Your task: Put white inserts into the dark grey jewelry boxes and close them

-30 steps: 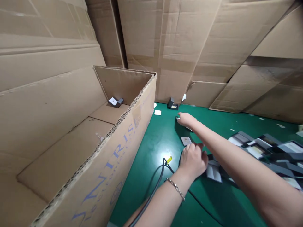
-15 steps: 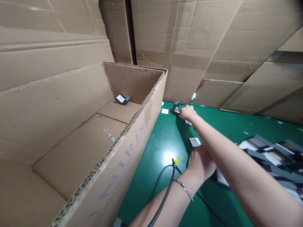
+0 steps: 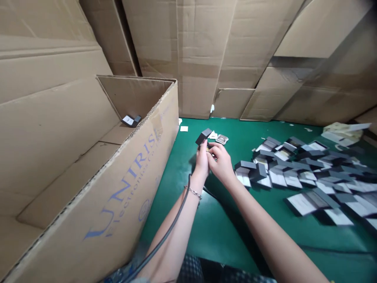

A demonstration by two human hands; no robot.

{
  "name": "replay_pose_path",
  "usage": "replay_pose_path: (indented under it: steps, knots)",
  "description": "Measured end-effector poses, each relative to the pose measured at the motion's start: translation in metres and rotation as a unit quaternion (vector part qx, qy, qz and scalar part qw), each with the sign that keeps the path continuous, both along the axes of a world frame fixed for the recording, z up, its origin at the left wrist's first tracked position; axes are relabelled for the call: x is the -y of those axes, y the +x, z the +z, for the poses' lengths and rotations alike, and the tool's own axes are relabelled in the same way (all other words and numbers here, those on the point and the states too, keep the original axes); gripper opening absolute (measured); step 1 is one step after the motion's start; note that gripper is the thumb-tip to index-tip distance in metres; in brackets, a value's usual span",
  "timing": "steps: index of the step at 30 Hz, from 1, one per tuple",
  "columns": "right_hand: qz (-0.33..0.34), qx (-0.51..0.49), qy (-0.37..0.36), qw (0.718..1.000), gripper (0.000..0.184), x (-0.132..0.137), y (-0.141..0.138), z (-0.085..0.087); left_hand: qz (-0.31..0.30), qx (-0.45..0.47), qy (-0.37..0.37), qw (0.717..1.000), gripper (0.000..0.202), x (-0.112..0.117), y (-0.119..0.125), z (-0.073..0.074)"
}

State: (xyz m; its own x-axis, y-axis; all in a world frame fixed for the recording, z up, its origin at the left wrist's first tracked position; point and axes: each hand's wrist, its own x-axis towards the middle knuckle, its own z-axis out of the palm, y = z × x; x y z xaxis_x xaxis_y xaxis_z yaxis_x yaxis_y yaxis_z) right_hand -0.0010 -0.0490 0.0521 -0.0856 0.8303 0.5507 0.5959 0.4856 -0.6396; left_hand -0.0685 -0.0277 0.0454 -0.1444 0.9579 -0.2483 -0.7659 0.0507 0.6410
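Both my hands meet over the green table, working on a small black hinged box [image 3: 204,136] with its lid raised. My left hand [image 3: 202,158], a chain bracelet at its wrist, is closed around the box from the left. Opposite it, my right hand [image 3: 220,160] has its fingers curled against the box's lower part, where a bit of yellow shows. The box's inside is mostly hidden by my fingers. Just beyond my hands lie a small clear packet [image 3: 222,139] and a white scrap [image 3: 212,135]. A black cable [image 3: 173,226] runs along my left forearm.
To the left stands a large open carton [image 3: 123,188] with another small black box [image 3: 131,120] inside. Many open black boxes [image 3: 277,177] cover the right of the green table [image 3: 167,188]. Cardboard walls [image 3: 200,59] rise behind. A crumpled pale wrapping [image 3: 343,133] lies far right.
My right hand has drawn back from the far side of the table with the black box, and my left hand has come up to it. The view has turned right, showing more open boxes.
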Motion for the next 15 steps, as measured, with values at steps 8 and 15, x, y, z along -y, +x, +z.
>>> replay_pose_path:
  steps: [8, 15]
  knots:
    - [-0.073, -0.026, -0.037, 0.996, 0.037, 0.001, 0.001, -0.046, 0.092, -0.033, -0.023, 0.995, 0.016, 0.005, -0.011, 0.010]
    - [-0.162, 0.056, -0.062, 0.983, 0.052, -0.035, 0.015, -0.065, 0.091, -0.081, -0.062, 0.991, 0.021, 0.006, -0.015, 0.001]
